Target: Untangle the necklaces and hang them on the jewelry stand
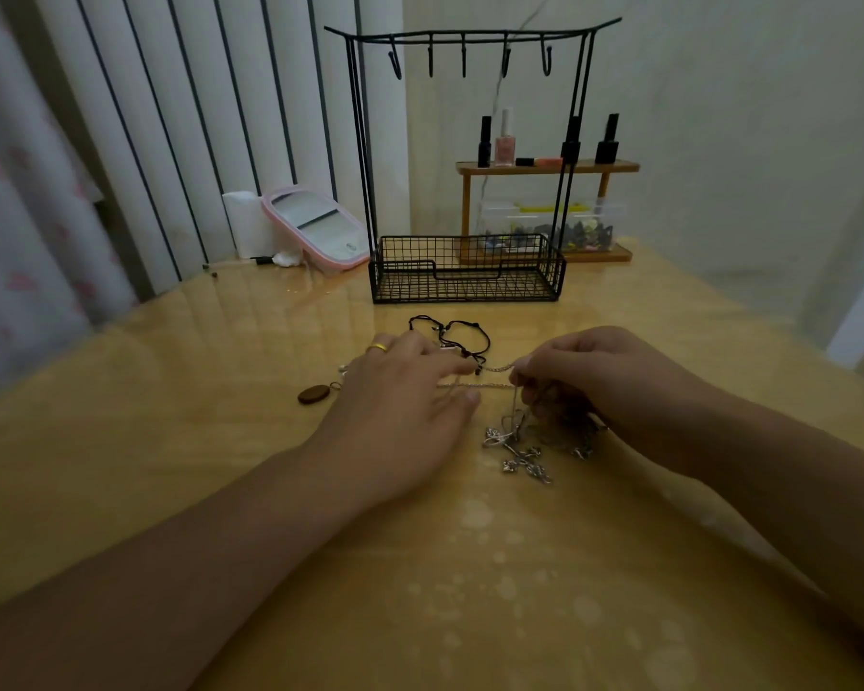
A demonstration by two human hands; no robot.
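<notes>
Necklaces lie in a tangle on the glossy yellow table, just in front of the person and between the two hands — silver chains bunched together with an ornate silver cross pendant at the near edge of the heap. One strand of silver chain runs level from the heap toward the left hand. Behind it a black cord necklace loops on the tabletop, and a brown oval pendant rests to the left of the left hand.

Farther back stands the black wire jewelry stand, upright, with five bare hooks along its top bar and a mesh basket at its base; it is well apart from the tangle, with open tabletop between.

A wooden shelf behind the stand carries nail polish bottles, with a clear box of small items below. A pink-framed mirror leans against the striped wall at the left.

The left hand, wearing a gold ring, lies palm down with its fingertips pinching the level strand. The right hand has its fingers curled together, pinching chain at the top of the heap; its fingers cover part of the tangle.
</notes>
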